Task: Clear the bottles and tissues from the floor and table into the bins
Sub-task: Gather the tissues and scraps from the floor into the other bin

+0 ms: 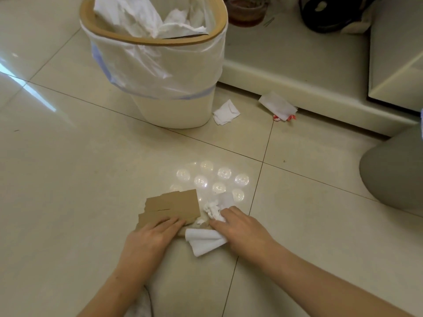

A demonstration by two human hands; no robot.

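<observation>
Both hands work low on the tiled floor (68,179), around 6 o'clock in the view. The left hand (151,239) lies flat with straight fingers pressing on a piece of brown cardboard (174,205), its grip released. The right hand (240,227) has its fingers curled over a crumpled tissue (212,211), grasping it, while a smoother folded tissue (203,242) sticks out from under its palm toward 7 o'clock; whether that one is also gripped is unclear.

The bin (174,110) stands at 12 o'clock from the hands, well apart, lined with a clear bag (160,65) and already holding white paper (142,17). Bare tile lies between the hands and the bin, and more opens out toward 9 o'clock. At 1 o'clock a small tissue (225,112) lies just beside the bin's base, and farther toward 2 o'clock another tissue (278,105) rests against the edge of a low pale ledge (297,88), covering a red-and-white wrapper (290,117) whose print is too small to read.

A grey rounded shape (393,177) at 3 o'clock is cut off by the frame. At the top edge a cup of brown liquid (245,12) and a dark object (329,17) are cropped. Round glare spots (217,179) on the tile sit just beyond the crumpled tissue. No writing is legible anywhere
</observation>
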